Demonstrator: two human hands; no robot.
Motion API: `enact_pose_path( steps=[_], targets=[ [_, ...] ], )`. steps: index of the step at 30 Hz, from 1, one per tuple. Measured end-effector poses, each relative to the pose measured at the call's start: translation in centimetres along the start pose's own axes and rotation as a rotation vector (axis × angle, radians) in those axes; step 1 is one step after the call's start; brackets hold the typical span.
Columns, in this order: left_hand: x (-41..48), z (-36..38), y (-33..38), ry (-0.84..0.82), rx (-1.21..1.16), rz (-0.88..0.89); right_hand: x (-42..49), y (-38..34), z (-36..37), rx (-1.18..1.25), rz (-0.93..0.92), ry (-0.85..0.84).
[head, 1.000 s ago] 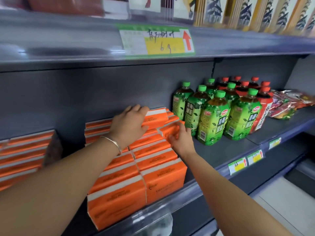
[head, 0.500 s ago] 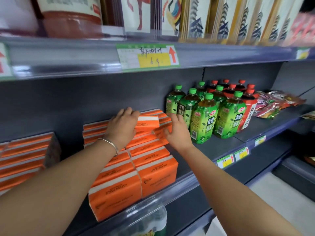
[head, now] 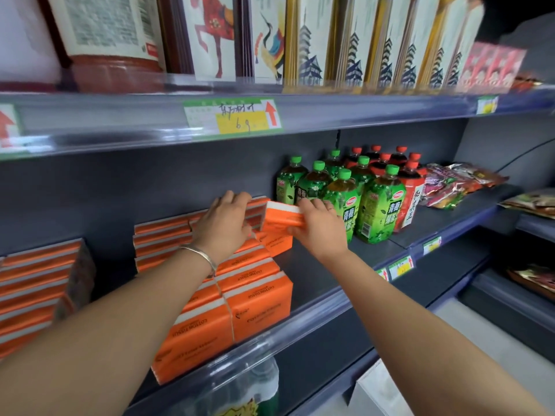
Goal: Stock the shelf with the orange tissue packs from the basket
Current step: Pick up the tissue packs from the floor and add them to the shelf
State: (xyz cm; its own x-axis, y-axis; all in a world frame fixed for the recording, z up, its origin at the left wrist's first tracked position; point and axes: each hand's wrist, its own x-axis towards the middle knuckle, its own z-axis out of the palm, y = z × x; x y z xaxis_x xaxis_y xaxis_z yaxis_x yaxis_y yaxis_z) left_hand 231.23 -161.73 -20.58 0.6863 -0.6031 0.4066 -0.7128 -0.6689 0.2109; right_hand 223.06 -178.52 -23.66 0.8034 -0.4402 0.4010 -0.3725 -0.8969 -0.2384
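Okay, both hands are up at the back of the middle shelf (head: 312,280). The right hand (head: 319,228) grips one orange tissue pack (head: 280,217) by its right end, fingers curled over the top, thumb hidden. The pack is tilted, white-striped edge facing up and left, and sits just above the back end of the rows of packs (head: 258,298). Cannot tell if its lower edge touches the pack below.

The left hand (head: 223,225) lies palm down on the stacked packs at the back, fingers fairly straight and close together, tips over the far edge. Its thumb side is just beside the held pack; contact is unclear. A silver bracelet (head: 199,255) is on that wrist.

The rows run front to back, two side by side, packs on edge, reaching the front lip of the shelf. Another stack (head: 36,292) of the same orange packs sits at far left, with a gap between it and the rows.

Green bottles (head: 378,211) stand just right of the held pack, with the right hand in front of the nearest ones. Red bottles (head: 411,199) stand behind and to the right of them, and snack bags (head: 456,184) lie further right.

The upper shelf (head: 90,124) carries a handwritten price tag (head: 234,115) with a red arrow. Upright cards (head: 309,40) with horse and pagoda prints stand on it, and a blurred jar (head: 111,34) at left.
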Motion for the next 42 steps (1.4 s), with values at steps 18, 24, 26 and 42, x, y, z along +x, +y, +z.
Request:
enact_pose_path(
  steps=[18, 24, 26, 42],
  targets=[
    [0.1, 3.6, -0.8, -0.187, 0.098, 0.023, 2.1, 0.5, 6.9, -0.004, 0.038, -0.226],
    [-0.5, 3.4, -0.6, -0.194, 0.115, 0.044, 2.4, -0.8, 7.7, 0.017, 0.075, -0.192],
    [-0.9, 3.0, -0.5, -0.198, 0.114, 0.06, 2.0, -0.7, 7.3, -0.022, 0.072, -0.212],
    [-10.4, 1.0, 10.0, -0.207, 0.076, 0.252, -13.5, 4.3, -4.8, -0.133, 0.012, -0.182]
  ],
)
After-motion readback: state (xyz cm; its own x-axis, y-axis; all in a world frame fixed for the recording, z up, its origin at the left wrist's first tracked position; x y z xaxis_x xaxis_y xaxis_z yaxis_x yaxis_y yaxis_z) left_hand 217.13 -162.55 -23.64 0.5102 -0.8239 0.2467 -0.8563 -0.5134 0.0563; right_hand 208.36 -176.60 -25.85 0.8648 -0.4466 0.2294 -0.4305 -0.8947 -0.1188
